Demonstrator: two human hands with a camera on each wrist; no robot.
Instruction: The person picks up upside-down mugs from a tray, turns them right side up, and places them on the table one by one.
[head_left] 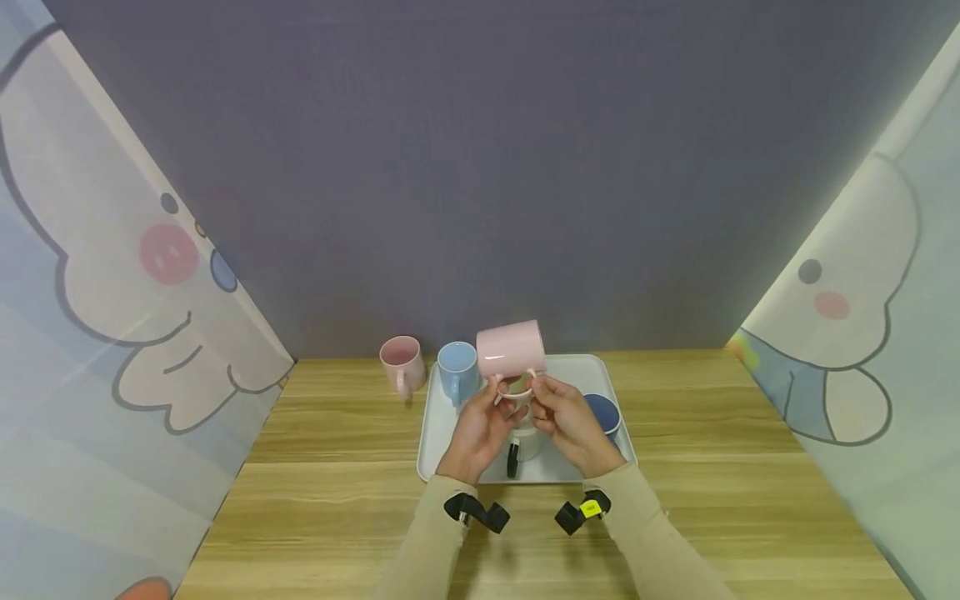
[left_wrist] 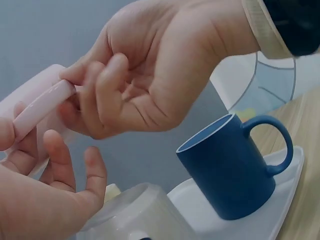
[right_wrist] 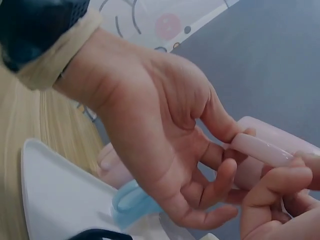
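Observation:
Both hands hold a pink mug (head_left: 510,350) above a white tray, its body lying sideways. My left hand (head_left: 477,436) pinches one end of the mug's handle (left_wrist: 44,107). At the handle's other end, the thumb and fingers of my right hand (head_left: 573,422) pinch it. In the right wrist view the pink handle (right_wrist: 262,149) spans between the two hands. Under them stands a whitish mug (head_left: 529,443) with a black handle (head_left: 513,459), partly hidden by the fingers.
On the white tray (head_left: 431,450), a light blue mug (head_left: 459,379) stands at the back left and a dark blue mug (left_wrist: 227,167) at the right. Another pink mug (head_left: 402,364) is on the wooden table (head_left: 337,483), left of the tray. A grey wall (head_left: 480,183) rises behind.

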